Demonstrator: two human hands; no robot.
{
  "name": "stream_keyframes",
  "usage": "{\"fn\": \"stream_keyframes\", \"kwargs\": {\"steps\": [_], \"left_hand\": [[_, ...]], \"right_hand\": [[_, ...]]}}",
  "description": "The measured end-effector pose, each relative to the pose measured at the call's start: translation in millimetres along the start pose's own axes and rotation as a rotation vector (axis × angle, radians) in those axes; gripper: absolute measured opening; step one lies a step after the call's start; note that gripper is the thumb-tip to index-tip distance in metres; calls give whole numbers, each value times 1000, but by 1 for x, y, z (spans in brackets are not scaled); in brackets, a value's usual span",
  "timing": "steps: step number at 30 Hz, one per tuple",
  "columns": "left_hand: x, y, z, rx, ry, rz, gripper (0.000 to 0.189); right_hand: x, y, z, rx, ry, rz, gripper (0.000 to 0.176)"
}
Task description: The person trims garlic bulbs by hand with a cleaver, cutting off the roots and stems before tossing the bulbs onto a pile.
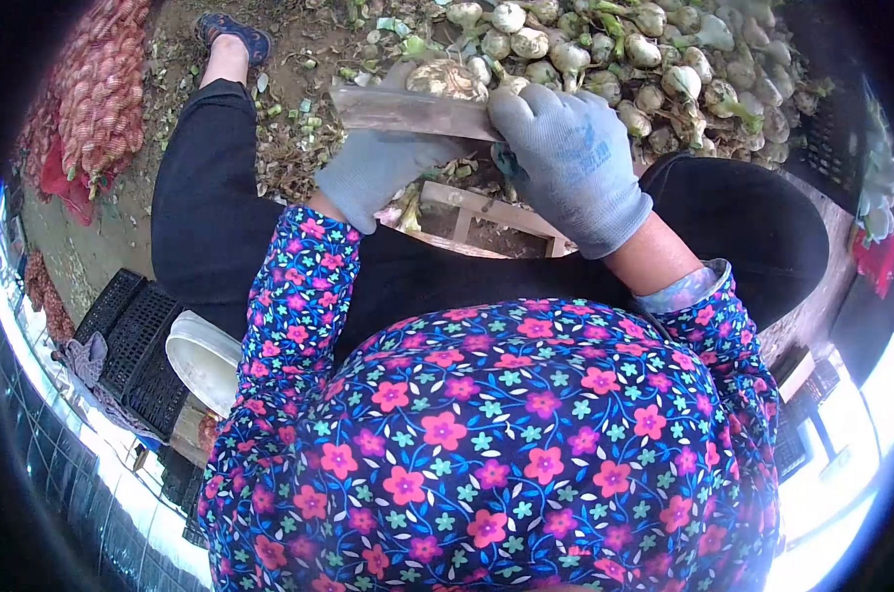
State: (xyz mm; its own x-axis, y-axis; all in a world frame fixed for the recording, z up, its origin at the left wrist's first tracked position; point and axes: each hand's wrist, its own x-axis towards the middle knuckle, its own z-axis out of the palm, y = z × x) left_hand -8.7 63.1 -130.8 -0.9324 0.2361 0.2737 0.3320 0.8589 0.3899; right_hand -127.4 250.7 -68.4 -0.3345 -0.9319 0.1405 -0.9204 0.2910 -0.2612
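Big round brownish-white bulb w/ a rough, rooty face [449, 79] sits up front, top centre of view, just beyond the blade & partly hidden by it. L hand in grey knit glove [378, 173] is cupped round the bulb from the near-left side, fingers closed up on it; blade covers part of the grip.

R hand in matching grey glove w/ faint blue print [580, 148] is clamped on the handle of a broad, straight, dull-metal knife [412, 111]. Blade points L, lying across above the L glove, near side of the bulb.

Below the hands, btwn the knees: pale wooden slatted frame [491, 209]. Beyond & to the R: large heap of whitish round bulbs w/ green stem stubs [644, 74]. Brown soil strewn w/ dry skins & green cut bits [304, 128] runs to the L.

Person wears navy floral long-sleeved top [526, 444] & black trousers [205, 187]. Far L: full reddish net sacks [102, 99]; lower L, black perforated plastic crates [136, 331] next to a tilted white bucket [202, 355].
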Motion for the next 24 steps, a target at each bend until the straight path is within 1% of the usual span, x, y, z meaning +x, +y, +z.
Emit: {"fn": "stream_keyframes", "kwargs": {"steps": [2, 6, 8, 9, 11, 12, 14, 15, 16, 17, 18, 20, 21, 22, 24], "left_hand": [[2, 16, -7, -917, 96, -701, 80], [4, 16, -7, -938, 125, -666, 79], [14, 21, -13, -1297, 307, -763, 79], [12, 22, -10, -1298, 308, -762, 79], [6, 23, 1, -1549, 431, -791, 74], [7, 14, 1, -1554, 432, -786, 74], [10, -11, -2, 5, 272, 183, 71], [14, -1, -10, 4, 276, 187, 71], [22, 20, -23, -637, 264, -169, 70], [29, 38, -33, -1267, 222, -534, 69], [34, 52, -38, -1268, 324, -607, 72], [35, 38, -29, -1159, 341, -723, 72], [34, 30, -24, -997, 280, -739, 74], [31, 21, -24, -822, 217, -756, 77], [27, 15, -19, -857, 199, -750, 75]], "right_hand": [[0, -1, 0, -21, 5, -11, 17], [0, 5, 11, -28, 55, -74, 17], [5, 9, 17, 17, 146, -61, 17], [5, 11, 20, 16, 146, -62, 17], [6, 20, 22, -33, 217, -108, 18], [6, 24, 24, -39, 215, -108, 18], [7, 33, 28, -68, 285, -136, 19], [7, 43, 32, -92, 200, -56, 17], [7, 58, 39, -226, -22, 145, 16], [-1, 87, 48, -186, 37, 229, 17], [5, 89, 38, -138, 90, 309, 19], [4, 85, 21, -154, 279, 311, 25], [6, 74, 5, -148, 309, 314, 27], [5, 70, -2, -113, 364, 343, 25], [3, 65, -10, -154, 385, 445, 19]]}}
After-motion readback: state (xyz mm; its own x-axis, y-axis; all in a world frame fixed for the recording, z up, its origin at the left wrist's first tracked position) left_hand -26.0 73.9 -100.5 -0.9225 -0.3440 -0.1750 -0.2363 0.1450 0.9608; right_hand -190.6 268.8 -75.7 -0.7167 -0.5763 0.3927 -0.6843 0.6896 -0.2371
